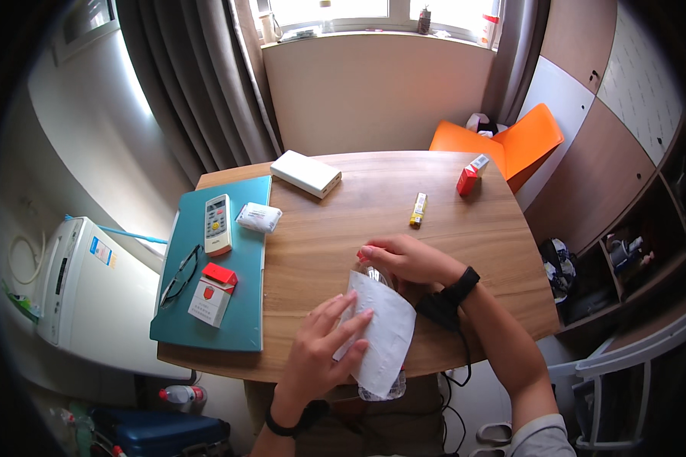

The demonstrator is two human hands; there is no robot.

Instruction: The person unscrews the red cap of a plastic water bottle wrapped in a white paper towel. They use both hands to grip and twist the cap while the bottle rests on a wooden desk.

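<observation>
A clear plastic bottle point(383, 391) with a red cap lies tilted over the table's near edge, its neck pointing away from me. Most of its body is hidden under a white tissue point(387, 324). My left hand point(328, 350) presses the tissue against the bottle's side, its fingers bent over the paper. At the neck, my right hand point(410, 259) pinches the red cap end, with thumb and fingertips closed. A black object with a cable point(438, 311) is by my right wrist.
The wooden table point(320, 251) bears a teal folder point(244, 305) with a remote control point(217, 225), glasses point(180, 276), cigarette pack point(213, 295) and tissue packet point(258, 218). Farther off are a white box point(306, 174), yellow lighter point(418, 210), red-white box point(472, 175) and orange chair point(530, 141).
</observation>
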